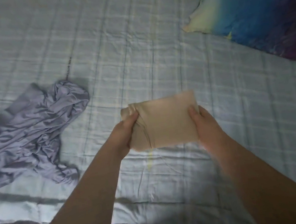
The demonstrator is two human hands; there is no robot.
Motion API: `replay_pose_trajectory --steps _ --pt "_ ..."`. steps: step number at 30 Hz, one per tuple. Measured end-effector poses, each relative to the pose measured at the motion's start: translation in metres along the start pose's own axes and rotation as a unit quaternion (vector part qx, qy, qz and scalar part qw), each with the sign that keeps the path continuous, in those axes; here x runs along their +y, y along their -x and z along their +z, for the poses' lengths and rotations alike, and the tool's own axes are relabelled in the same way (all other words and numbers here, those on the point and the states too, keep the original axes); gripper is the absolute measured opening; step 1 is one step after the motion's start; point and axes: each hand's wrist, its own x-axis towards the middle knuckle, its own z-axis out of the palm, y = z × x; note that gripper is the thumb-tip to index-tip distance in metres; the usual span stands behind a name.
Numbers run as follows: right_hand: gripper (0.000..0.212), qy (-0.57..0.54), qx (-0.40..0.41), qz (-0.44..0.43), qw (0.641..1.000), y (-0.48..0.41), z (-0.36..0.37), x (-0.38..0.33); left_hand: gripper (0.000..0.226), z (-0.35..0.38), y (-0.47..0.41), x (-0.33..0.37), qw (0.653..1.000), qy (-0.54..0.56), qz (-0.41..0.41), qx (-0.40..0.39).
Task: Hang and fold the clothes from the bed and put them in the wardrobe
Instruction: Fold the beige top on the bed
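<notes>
Pillow cut off at right edge — bedspread blurred.

Both forearms bare, no sleeves, no watch or rings on left hand or right hand (edges blurred). Dark clothing at bottom, detail unclear.

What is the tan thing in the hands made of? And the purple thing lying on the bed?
The tan folded cloth looks like a thin, soft, matte knit fabric: it bunches into fine gathers where the left hand pinches it. The purple garment looks like a smooth, slightly shiny fabric, judging by its many soft creases; the exact fibres cannot be told.
</notes>
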Motion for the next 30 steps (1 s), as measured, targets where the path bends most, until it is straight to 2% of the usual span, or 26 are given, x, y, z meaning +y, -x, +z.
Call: replay_pose_trajectory --steps 4,7,11,14,17,22,26,30 --pt "0.023 -0.014 -0.048 -0.063 0.997 0.058 -0.006 -0.062 0.059 0.009 0.084 0.032 0.997 0.008 0.073 -0.035" --pt "0.028 -0.006 -0.069 -0.139 0.988 0.112 -0.005 -0.126 0.051 0.02 0.17 0.071 0.988 0.027 0.147 -0.031" --pt "0.046 0.0 -0.125 -0.214 0.969 0.168 0.014 -0.19 0.052 0.014 0.276 0.11 0.966 0.059 0.249 0.021" --pt "0.049 0.015 -0.176 -0.253 0.951 0.199 0.045 -0.22 0.052 -0.006 0.341 0.124 0.939 0.066 0.319 0.111" --pt "0.047 0.05 -0.232 -0.294 0.926 0.235 0.096 -0.25 0.043 -0.041 0.398 0.125 0.903 0.098 0.361 0.211" --pt "0.049 0.07 -0.322 -0.343 0.88 0.292 0.202 -0.278 0.032 -0.116 0.48 0.112 0.851 0.144 0.393 0.316" --pt "0.038 0.08 -0.373 -0.365 0.849 0.343 0.297 -0.273 0.026 -0.181 0.544 0.086 0.775 0.17 0.424 0.437" --pt "0.025 0.122 -0.428 -0.365 0.817 0.401 0.404 -0.253 0.02 -0.251 0.61 0.047 0.699 0.183 0.461 0.515"
